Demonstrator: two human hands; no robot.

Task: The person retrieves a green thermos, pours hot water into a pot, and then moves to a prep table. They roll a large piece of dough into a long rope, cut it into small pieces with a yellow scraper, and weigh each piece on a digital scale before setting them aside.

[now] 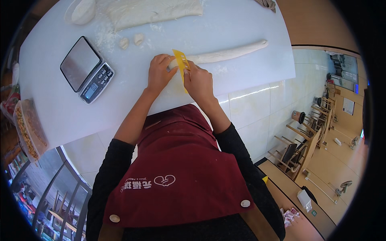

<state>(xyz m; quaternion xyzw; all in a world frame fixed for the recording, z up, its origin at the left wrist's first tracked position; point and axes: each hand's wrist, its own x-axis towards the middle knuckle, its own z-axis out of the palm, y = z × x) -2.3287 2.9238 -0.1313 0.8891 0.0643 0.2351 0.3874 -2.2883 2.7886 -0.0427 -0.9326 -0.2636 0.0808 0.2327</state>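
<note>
A long rope of dough [229, 53] lies across the white work surface, stretching to the right. My right hand [198, 82] grips a yellow dough scraper [180, 60], which stands on edge across the rope close to its left end. At that end, my left hand [160, 72] is closed around the short piece of dough [173, 64], its fingertips and thumb on either side. Beyond my hands lie two small dough lumps [138, 39] on floured surface. A digital kitchen scale [82, 64] with a metal plate sits to the left, its plate bare.
At the far edge is a large flat slab of dough [155, 13], beside a white bowl [81, 11]. A clear container of chopped filling [30, 128] stands at the left edge. A cloth [267, 4] lies far right. Wooden chairs and tables [307, 144] stand off to the right.
</note>
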